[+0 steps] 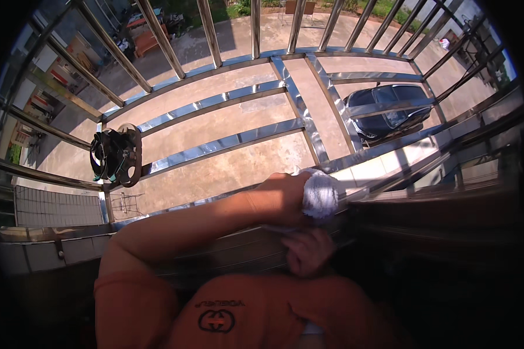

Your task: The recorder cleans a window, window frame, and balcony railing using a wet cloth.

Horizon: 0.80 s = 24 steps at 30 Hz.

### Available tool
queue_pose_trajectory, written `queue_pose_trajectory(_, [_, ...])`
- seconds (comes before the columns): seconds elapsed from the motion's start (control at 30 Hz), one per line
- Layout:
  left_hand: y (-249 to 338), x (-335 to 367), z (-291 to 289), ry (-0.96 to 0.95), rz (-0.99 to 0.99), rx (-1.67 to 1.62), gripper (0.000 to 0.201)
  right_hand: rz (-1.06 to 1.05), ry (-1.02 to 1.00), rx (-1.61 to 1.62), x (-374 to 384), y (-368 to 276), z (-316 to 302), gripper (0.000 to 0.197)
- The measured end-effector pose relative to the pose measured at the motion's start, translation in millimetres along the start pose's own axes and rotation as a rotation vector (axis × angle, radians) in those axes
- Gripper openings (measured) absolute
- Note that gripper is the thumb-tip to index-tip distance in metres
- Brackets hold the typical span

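My left arm reaches across to the right, and my left hand (280, 196) is closed round a bunched white cloth (321, 196). The cloth sticks out on the right side of the fist, against the light-tiled ledge (374, 171) beyond the window frame. Below it, in shadow in front of my chest, my right hand (310, 250) has its fingers curled in beside the dark window track (227, 251). What the right fingers grip, if anything, is too dark to make out.
A shiny metal bar cage (221, 144) juts out beyond the window, high above a paved yard. Dark shoes or sandals (108, 156) and a round brown rack (135, 157) sit at its left end. Below stands a dark car (384, 125). Upright bars (255, 29) close the far side.
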<state>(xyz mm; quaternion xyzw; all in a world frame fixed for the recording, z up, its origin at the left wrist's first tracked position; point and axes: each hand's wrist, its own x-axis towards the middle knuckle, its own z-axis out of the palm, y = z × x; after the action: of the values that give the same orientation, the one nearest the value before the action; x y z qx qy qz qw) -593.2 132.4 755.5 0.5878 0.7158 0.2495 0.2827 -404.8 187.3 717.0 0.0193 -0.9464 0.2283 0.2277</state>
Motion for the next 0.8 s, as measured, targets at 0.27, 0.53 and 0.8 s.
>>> queue_pose_trajectory(0.27, [-1,1,-8,0.014,-0.114,-0.015,0.046,-0.137,0.100,0.235,3,9,1,0.022])
queue_pose_trajectory(0.53, [9,135,39,0.233,0.369,0.293,0.029,-0.037,0.034,0.121,2,1,4,0.023])
queue_pose_trajectory(0.8, [38,224,45,0.221,0.417,0.289,0.028,0.025,0.049,0.090,15,-3,5,0.018])
